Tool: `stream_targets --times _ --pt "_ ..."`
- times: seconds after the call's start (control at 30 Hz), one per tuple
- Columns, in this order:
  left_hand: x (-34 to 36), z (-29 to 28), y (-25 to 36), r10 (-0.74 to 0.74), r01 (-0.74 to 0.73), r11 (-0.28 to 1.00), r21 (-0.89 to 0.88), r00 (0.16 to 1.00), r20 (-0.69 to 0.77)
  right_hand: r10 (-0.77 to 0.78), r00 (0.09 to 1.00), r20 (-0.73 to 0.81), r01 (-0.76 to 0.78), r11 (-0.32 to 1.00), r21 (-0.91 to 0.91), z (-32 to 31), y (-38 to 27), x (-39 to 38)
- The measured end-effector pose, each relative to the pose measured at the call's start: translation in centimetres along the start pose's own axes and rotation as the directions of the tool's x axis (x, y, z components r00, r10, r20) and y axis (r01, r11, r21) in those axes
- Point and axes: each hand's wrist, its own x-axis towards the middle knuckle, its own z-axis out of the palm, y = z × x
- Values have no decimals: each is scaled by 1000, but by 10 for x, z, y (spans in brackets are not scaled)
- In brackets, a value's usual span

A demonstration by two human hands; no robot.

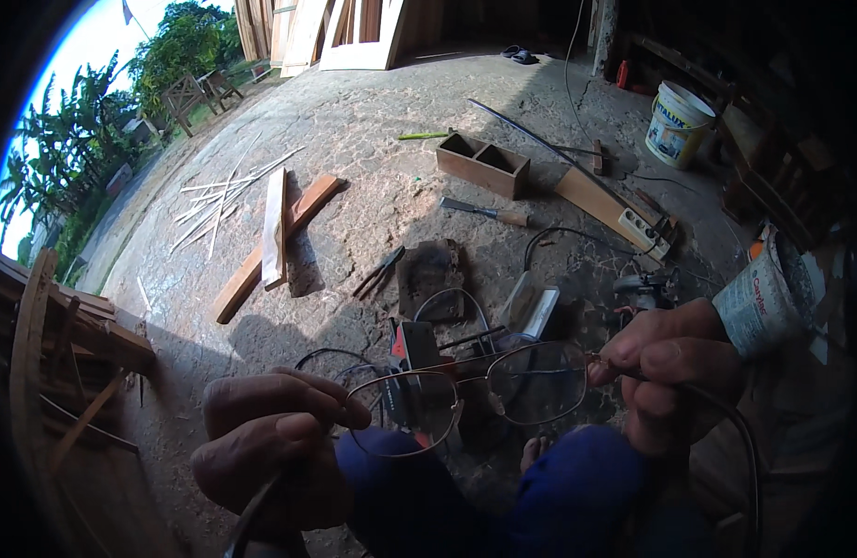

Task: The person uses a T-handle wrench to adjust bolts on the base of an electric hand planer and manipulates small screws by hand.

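A pair of thin metal-rimmed eyeglasses (537,383) is stretched between my two hands, above my blue-clothed knees. My left hand (270,437) is closed, thumb and fingers pinching the frame at the outer edge of the left lens. On the other side my right hand (670,367) pinches the frame near the right lens's hinge. Dark curved temples (747,446) run down past both hands. Seen beneath and through the lenses are a red-and-black power tool (415,346) and loops of dark cable on the ground.
Around lie pliers (380,272), a wood-handled chisel (484,212), a two-compartment wooden box (482,167) and crossed wooden pieces (274,228). A power strip (644,232) rests on a board at right. Two buckets, one white (678,126) and one pale (762,296), stand at right.
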Motion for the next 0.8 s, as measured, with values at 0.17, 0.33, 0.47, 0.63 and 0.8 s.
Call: stream_targets --times 0.17,0.33,0.47,0.63,0.8 --pt "-13 -29 20 15 -9 999 47 993 -115 -45 994 104 28 986 163 16 -23 8" --pt "-19 -31 37 42 -106 984 -145 922 -386 -17 980 200 -20 983 182 22 -54 28" --pt "-20 -74 60 -98 112 950 -292 993 62 264 939 222 -308 931 196 8 -63 13" --pt "-13 -71 75 -309 337 905 -259 940 147 -9 981 192 -70 915 397 -36 -36 -19" --pt "-11 -56 75 -231 255 944 -211 964 131 17 980 199 -103 899 427 -36 -37 -24"
